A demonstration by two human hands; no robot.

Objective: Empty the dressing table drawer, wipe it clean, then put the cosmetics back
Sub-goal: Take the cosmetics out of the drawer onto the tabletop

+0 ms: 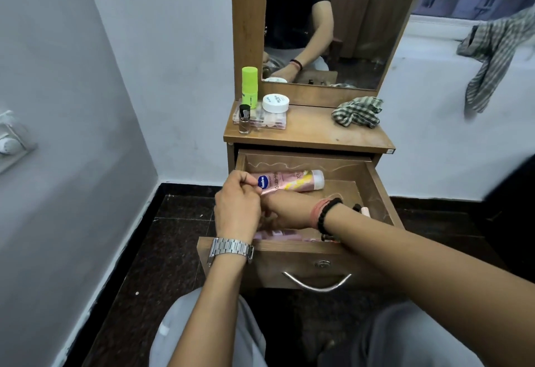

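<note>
The wooden drawer (379, 193) of the dressing table is pulled open. A pink Vaseline tube (292, 180) lies on its side along the drawer's back. My left hand (238, 207) pinches the tube's flat crimped end at the left. My right hand (285, 211) reaches across low in the drawer, partly hidden behind the left hand; whether it grips anything is unclear. A pale pink case (278, 233) lies under the hands near the drawer front. A small pink and black item (363, 210) rests by my right wrist.
On the table top (312, 132) stand a green bottle (249, 85), a white jar (275, 103), a small dark bottle (244, 120) and a clear palette (269, 122) at the left, and a checked cloth (359, 112) at the right. Another cloth (492, 56) hangs at right.
</note>
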